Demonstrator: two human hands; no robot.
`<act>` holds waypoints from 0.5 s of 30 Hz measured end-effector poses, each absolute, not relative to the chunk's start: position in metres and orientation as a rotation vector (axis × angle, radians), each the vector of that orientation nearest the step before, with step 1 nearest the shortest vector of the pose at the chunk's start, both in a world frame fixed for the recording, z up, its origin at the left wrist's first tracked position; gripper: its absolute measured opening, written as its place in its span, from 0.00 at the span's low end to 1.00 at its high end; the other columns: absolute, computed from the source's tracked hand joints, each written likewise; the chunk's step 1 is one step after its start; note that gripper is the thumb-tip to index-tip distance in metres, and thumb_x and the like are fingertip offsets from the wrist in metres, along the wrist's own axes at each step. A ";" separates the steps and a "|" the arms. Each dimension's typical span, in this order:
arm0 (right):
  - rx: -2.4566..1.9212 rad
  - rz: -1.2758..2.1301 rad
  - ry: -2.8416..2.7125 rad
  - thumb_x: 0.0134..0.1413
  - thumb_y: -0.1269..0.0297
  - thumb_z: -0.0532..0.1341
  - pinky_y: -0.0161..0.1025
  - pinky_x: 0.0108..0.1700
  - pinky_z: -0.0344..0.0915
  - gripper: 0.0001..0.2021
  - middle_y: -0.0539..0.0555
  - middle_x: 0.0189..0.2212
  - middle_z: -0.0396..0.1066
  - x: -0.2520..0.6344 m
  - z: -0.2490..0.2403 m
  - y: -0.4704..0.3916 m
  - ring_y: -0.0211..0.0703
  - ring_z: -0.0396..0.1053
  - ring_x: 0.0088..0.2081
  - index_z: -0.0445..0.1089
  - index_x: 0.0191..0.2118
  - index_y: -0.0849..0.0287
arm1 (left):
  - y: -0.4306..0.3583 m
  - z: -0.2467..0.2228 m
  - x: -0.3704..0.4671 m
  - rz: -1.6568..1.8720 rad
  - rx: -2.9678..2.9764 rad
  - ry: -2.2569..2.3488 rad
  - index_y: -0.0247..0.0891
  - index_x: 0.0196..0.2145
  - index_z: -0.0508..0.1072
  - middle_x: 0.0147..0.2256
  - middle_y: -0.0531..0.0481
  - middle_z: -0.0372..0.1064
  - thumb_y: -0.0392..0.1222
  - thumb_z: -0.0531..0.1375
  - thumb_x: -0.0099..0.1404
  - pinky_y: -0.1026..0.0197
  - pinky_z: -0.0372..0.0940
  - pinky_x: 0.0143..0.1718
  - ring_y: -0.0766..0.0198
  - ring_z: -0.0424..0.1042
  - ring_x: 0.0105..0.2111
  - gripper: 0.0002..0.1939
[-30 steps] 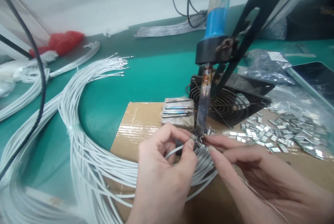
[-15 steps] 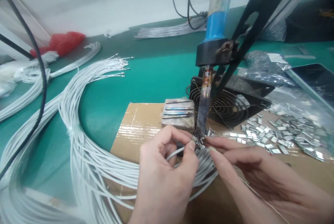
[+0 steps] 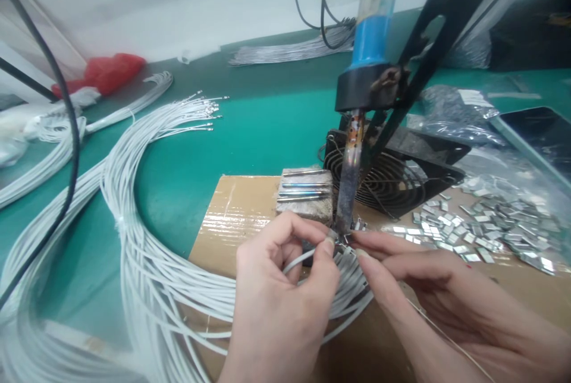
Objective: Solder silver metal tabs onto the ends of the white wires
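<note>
My left hand [image 3: 285,294] pinches a white cable [image 3: 300,260] between thumb and forefinger, close to its end. Just above those fingertips is the tip of a blue-handled soldering iron [image 3: 351,169], fixed upright on a black bracket [image 3: 417,68]. From the other side, my right hand [image 3: 437,300] is closed, its thumb and forefinger near the tip. A thin solder wire [image 3: 441,332] runs through it. The joint under the tip is small and partly hidden by fingers. Beneath both hands lie ends of a white cable bundle [image 3: 196,294].
A block with metal rods [image 3: 306,192] stands behind my left hand on cardboard [image 3: 236,216]. Right of the iron are a black fan [image 3: 392,181] and scattered small metal pieces [image 3: 486,222]. More cables [image 3: 120,112] lie left on the green mat [image 3: 259,127].
Both hands stay almost in place at the iron's tip. My left hand has shifted very slightly left; the cable and iron look the same.
</note>
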State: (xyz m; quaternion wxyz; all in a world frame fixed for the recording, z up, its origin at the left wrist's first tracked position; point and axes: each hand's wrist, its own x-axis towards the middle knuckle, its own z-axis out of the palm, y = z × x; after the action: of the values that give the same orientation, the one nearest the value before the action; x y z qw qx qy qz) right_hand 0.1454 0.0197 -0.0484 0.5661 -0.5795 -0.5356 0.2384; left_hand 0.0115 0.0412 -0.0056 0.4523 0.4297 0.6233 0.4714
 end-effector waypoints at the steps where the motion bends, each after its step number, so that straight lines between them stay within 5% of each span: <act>1: -1.374 0.575 -1.247 0.53 0.55 0.73 0.42 0.39 0.83 0.07 0.54 0.41 0.85 0.145 -0.048 0.019 0.53 0.85 0.37 0.78 0.31 0.49 | 0.041 -0.005 0.012 1.163 1.058 1.541 0.39 0.27 0.75 0.31 0.54 0.78 0.33 0.65 0.61 0.72 0.65 0.27 0.70 0.73 0.28 0.06; 15: -1.445 0.635 -1.175 0.53 0.56 0.72 0.42 0.43 0.82 0.09 0.56 0.40 0.84 0.139 -0.045 0.016 0.54 0.85 0.40 0.77 0.29 0.52 | 0.043 -0.004 0.014 1.153 1.029 1.547 0.38 0.25 0.74 0.31 0.53 0.78 0.32 0.66 0.57 0.72 0.67 0.28 0.69 0.75 0.29 0.06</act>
State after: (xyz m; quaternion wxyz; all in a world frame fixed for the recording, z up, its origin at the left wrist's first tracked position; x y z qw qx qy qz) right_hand 0.1394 0.0159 -0.0452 0.5536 -0.6116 -0.4973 0.2687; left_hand 0.0137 0.0434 -0.0041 0.4597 0.4179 0.6283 0.4683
